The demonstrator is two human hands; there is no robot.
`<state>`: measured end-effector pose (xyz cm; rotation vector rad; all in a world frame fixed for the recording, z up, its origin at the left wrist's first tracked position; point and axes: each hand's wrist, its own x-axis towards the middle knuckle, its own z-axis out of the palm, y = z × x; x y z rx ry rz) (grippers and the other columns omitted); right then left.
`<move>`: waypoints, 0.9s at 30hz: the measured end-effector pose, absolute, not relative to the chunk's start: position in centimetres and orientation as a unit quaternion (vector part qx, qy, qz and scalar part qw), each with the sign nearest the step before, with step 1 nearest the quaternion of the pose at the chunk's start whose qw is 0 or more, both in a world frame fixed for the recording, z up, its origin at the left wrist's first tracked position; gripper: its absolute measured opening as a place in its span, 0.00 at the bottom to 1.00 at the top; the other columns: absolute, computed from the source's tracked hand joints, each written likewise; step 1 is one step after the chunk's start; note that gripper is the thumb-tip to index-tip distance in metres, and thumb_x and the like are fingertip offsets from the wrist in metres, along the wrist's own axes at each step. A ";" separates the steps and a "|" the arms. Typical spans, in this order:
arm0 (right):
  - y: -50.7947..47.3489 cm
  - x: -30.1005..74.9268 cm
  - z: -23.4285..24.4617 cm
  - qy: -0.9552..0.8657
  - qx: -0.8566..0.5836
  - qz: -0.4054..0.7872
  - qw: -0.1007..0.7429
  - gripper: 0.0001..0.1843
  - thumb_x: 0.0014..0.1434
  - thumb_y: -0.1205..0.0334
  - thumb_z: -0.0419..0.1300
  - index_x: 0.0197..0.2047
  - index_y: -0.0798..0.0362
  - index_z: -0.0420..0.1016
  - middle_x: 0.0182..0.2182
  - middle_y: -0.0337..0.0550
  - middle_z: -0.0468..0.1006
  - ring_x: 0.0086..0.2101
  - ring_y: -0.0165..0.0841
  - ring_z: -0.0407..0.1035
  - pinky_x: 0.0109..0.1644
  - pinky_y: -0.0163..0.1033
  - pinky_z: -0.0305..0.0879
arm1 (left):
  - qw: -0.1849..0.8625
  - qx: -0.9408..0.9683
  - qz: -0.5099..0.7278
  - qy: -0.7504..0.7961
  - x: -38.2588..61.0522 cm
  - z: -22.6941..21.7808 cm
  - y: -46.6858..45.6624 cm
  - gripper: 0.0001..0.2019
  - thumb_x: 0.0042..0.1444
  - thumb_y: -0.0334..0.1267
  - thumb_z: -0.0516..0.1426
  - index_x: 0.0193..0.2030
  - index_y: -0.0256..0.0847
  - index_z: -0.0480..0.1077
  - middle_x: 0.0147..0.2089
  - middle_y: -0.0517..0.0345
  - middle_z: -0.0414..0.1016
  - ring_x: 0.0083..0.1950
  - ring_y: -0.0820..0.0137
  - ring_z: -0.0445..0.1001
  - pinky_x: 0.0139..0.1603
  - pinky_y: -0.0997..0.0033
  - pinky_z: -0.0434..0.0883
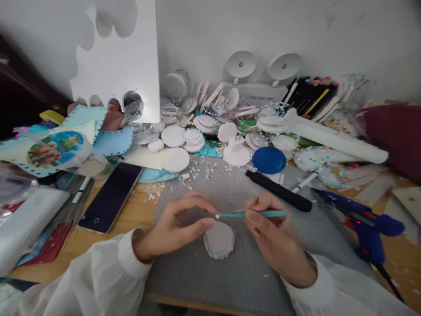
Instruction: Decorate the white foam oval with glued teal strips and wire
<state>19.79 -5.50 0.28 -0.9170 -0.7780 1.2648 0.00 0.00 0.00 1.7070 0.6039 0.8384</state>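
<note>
A round disc [219,239] with a pale top and a rim edged in white and light blue bits lies on the grey cutting mat [194,281]. Slim teal tweezers [235,215] are pinched in my right hand [268,226], pointing left over the disc's far edge. At their tip is a tiny white piece [217,216]. My left hand [180,224] reaches in from the left, thumb and index finger curved with a gap between them. Its thumb tip is at the disc's upper left edge; whether it touches is unclear.
Several white discs [175,159] and loose bits crowd the back. A blue disc [269,160] and a black stick-like tool [279,190] lie right of centre. A blue glue gun [365,224] is at right, a phone [112,197] at left. A white board [118,61] stands behind.
</note>
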 end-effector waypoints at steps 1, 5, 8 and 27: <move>-5.6 19.8 0.2 -0.346 -0.402 0.555 0.641 0.12 0.51 0.62 0.69 0.26 0.51 0.68 0.22 0.32 0.66 0.19 0.22 0.57 0.23 0.31 0.53 | 0.546 0.716 0.356 0.252 0.0 0.1 0.0 0.05 0.59 0.32 0.59 0.41 0.38 0.74 0.39 0.50 0.76 0.43 0.67 0.73 0.46 0.67 0.69; -6.1 19.9 -0.3 -0.365 -0.412 0.549 0.629 0.10 0.53 0.63 0.68 0.27 0.50 0.69 0.23 0.34 0.68 0.20 0.23 0.59 0.23 0.32 0.56 | 0.552 0.706 0.366 0.253 0.2 0.4 -0.2 0.04 0.57 0.29 0.59 0.38 0.37 0.75 0.36 0.52 0.76 0.39 0.69 0.73 0.43 0.68 0.70; -6.4 20.0 -0.7 -0.372 -0.425 0.540 0.624 0.09 0.52 0.64 0.68 0.28 0.49 0.71 0.25 0.35 0.69 0.21 0.24 0.61 0.25 0.33 0.60 | 0.550 0.705 0.373 0.248 0.3 0.5 -0.3 0.04 0.56 0.28 0.59 0.36 0.37 0.75 0.33 0.52 0.76 0.38 0.69 0.73 0.41 0.68 0.70; -6.6 20.3 -0.5 -0.411 -0.434 0.507 0.621 0.08 0.53 0.65 0.68 0.29 0.47 0.72 0.26 0.38 0.71 0.24 0.27 0.65 0.22 0.32 0.57 | 0.517 0.724 0.389 0.240 0.2 0.2 -0.2 0.03 0.55 0.29 0.62 0.35 0.39 0.77 0.32 0.52 0.79 0.35 0.68 0.74 0.39 0.66 0.71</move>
